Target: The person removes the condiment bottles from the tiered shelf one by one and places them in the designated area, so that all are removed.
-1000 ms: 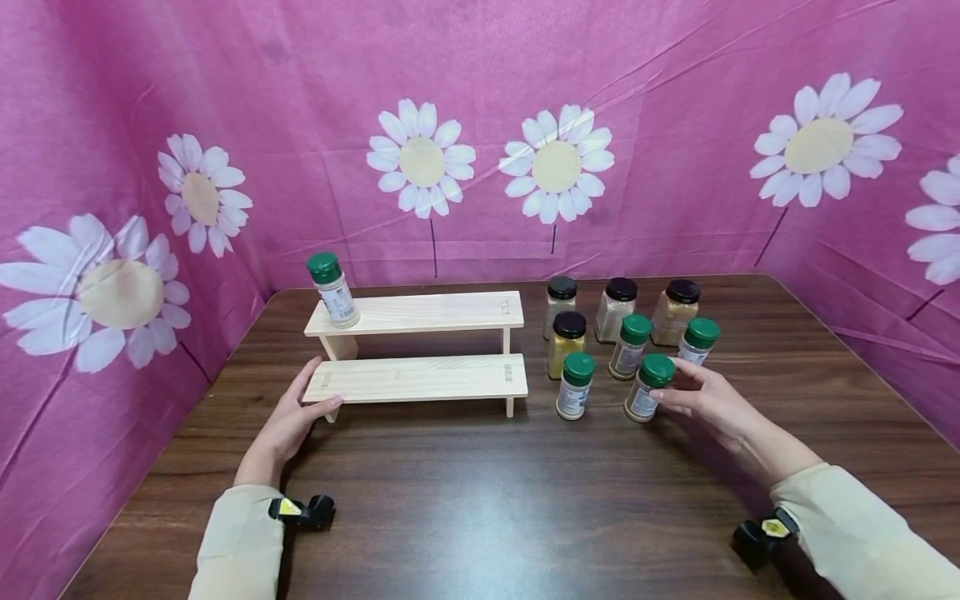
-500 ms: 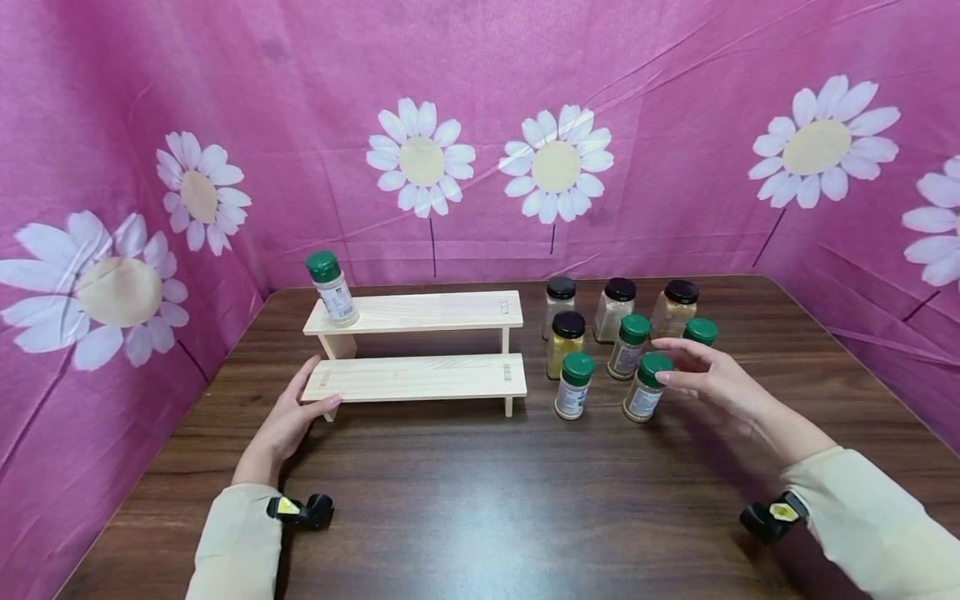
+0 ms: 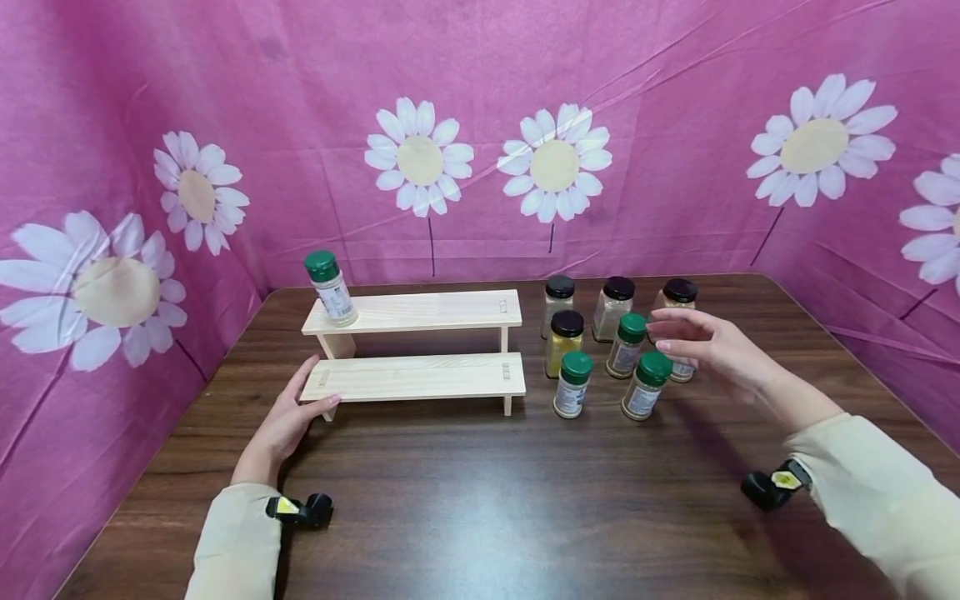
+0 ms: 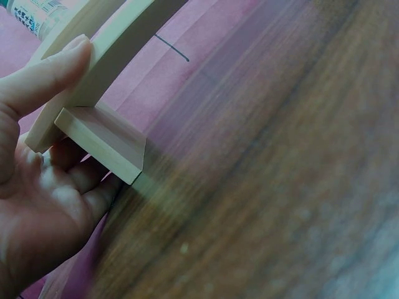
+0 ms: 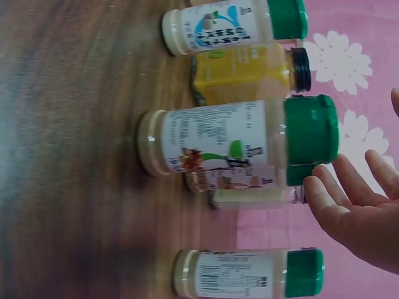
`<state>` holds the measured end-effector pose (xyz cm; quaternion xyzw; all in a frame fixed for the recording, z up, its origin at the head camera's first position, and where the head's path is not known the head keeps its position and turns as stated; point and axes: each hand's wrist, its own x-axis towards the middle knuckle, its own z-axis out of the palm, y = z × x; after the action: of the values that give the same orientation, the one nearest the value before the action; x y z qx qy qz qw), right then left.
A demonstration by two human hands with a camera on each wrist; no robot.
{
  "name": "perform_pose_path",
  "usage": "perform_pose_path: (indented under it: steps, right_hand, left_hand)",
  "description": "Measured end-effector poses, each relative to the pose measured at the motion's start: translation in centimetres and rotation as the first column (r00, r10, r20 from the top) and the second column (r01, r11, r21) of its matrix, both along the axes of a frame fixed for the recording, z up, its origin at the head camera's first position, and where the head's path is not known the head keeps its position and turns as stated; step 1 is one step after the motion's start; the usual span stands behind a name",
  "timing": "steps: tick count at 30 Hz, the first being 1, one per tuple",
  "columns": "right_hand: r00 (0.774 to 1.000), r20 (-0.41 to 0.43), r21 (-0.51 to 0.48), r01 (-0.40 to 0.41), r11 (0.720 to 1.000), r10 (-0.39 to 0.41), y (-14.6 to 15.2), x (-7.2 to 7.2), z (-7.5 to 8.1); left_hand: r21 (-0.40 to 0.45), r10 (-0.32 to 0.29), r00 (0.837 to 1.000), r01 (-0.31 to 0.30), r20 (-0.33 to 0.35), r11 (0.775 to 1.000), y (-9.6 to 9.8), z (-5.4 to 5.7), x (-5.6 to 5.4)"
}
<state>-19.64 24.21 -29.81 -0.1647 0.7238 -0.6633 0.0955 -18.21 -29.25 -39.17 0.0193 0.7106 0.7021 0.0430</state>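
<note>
My left hand (image 3: 281,429) holds the left end of a pale two-tier wooden shelf rack (image 3: 416,379). In the left wrist view the thumb lies on the lower board (image 4: 124,47), with the fingers behind its end support (image 4: 103,143). A green-capped spice jar (image 3: 335,296) stands at the left of the upper tier. My right hand (image 3: 720,354) is raised over the jars at the right, fingers apart and holding nothing. Nearest it are a front green-capped jar (image 3: 643,392) and another green-capped jar (image 3: 682,371), partly hidden by the hand. All these jars stand upright.
Two more green-capped jars, one in front (image 3: 572,392) and one behind (image 3: 625,350), stand close by. Several black-capped jars are grouped at the back, including a yellow-filled one (image 3: 564,346). A pink flowered cloth (image 3: 480,242) hangs behind the dark wooden table (image 3: 465,500).
My right hand has left the front green-capped jar and moved up and back over the jar behind it. The left hand and rack stay in place.
</note>
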Motion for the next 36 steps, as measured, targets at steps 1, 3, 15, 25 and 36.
perform_pose_path:
  steps: [1, 3, 15, 25, 36]
  right_hand:
    - [1.000, 0.001, -0.026, -0.011, 1.000, 0.011, -0.1, -0.1, 0.2]
    - [1.000, -0.002, -0.047, -0.022, 0.999, 0.022, -0.2, -0.4, 0.6]
    - [1.000, -0.003, 0.024, -0.011, 1.000, 0.011, -1.5, -1.9, 2.9]
    - [0.997, 0.029, 0.134, 0.072, 0.988, -0.076, -4.5, -3.4, 4.5]
    - [0.999, 0.025, 0.144, 0.024, 0.989, -0.028, -8.3, -4.6, 6.1]
  left_hand:
    - [-0.003, -0.001, 1.000, 0.001, -0.001, 1.000, 0.0, 0.0, 0.0]
    - [-0.005, 0.000, 1.000, 0.000, -0.003, 1.000, 0.0, -0.1, 0.0]
    - [-0.013, -0.001, 1.000, 0.001, -0.001, 1.000, 0.2, 0.3, -0.1]
    - [0.037, -0.018, 0.997, 0.020, -0.071, 0.999, -0.3, -0.5, -0.1]
    - [0.017, 0.008, 1.000, -0.008, 0.003, 1.000, 0.0, -0.1, 0.0]
